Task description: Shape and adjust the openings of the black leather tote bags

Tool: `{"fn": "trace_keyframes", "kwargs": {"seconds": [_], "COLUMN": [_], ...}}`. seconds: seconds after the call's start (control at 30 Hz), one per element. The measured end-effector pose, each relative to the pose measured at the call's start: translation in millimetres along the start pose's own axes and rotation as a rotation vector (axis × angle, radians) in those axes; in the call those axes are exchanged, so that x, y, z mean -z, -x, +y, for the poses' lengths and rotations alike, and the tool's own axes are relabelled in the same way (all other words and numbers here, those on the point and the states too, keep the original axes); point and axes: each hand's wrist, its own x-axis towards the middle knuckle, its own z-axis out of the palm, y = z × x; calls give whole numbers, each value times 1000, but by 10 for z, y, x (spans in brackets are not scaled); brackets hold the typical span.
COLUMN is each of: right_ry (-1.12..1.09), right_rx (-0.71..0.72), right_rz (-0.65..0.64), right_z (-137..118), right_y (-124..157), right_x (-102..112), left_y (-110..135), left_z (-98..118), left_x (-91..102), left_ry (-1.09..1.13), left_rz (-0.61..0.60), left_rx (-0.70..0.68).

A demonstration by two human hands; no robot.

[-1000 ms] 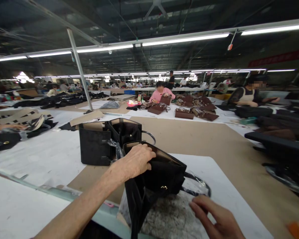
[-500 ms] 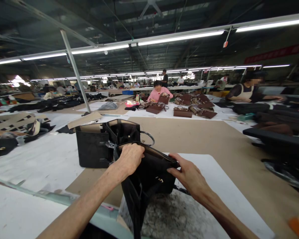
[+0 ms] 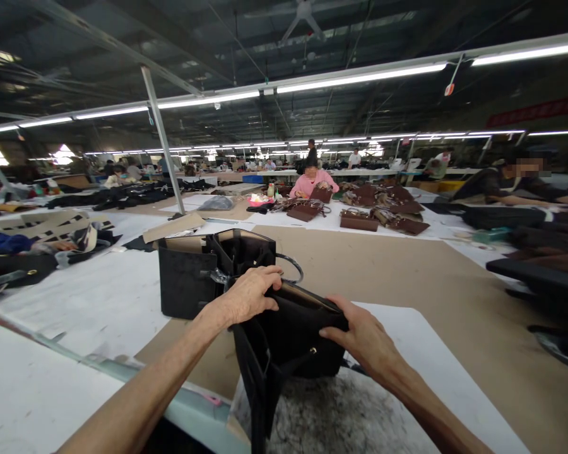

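A black handbag [image 3: 298, 328] stands tilted in front of me on a smudged white slab [image 3: 341, 410], its mouth parted to a tan lining. My left hand [image 3: 253, 293] is closed over the bag's upper rim, fingers across the edge and thumb on the near side. At the top right corner, my right hand [image 3: 360, 328] grips the rim between thumb and fingers. A black strap or flap hangs down the bag's near left side. Touching it or just behind stands another black handbag [image 3: 184, 284], upright, with a looped handle [image 3: 296, 268].
Brown paper [image 3: 383, 258] and white sheets cover the table. Brown bags [image 3: 360, 219] lie at the far side before a person in pink [image 3: 307, 183]. Black pieces [image 3: 534, 277] are stacked at right. A metal post [image 3: 163, 139] rises at left; another person's hand shows at far left.
My left hand has loosened from a fist, its fingers now extended over the rim. The near bag's front has turned slightly. The view has shifted, moving the scene a little right.
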Motion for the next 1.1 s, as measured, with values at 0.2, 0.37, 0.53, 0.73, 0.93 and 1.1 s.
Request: {"fn": "trace_keyframes", "kwargs": {"seconds": [0.2, 0.37, 0.53, 0.73, 0.93, 1.1], "right_ry": [-285, -495, -489, -371, -289, -318], "right_rx": [146, 113, 135, 180, 150, 131], "right_rz": [-300, -345, -321, -179, -71, 87], "right_z": [455, 591, 551, 547, 586, 598], "right_y": [-238, -222, -170, -124, -94, -86], "right_x": [389, 458, 421, 415, 362, 292], "left_y": [43, -21, -81, -92, -92, -102], "left_z": [57, 147, 111, 72, 93, 106], "left_x": [24, 18, -63, -144, -116, -105], "left_ry": [178, 242, 260, 247, 131, 64], "left_rz": [-45, -31, 56, 138, 169, 151], "left_rx": [0, 30, 65, 138, 72, 21]}}
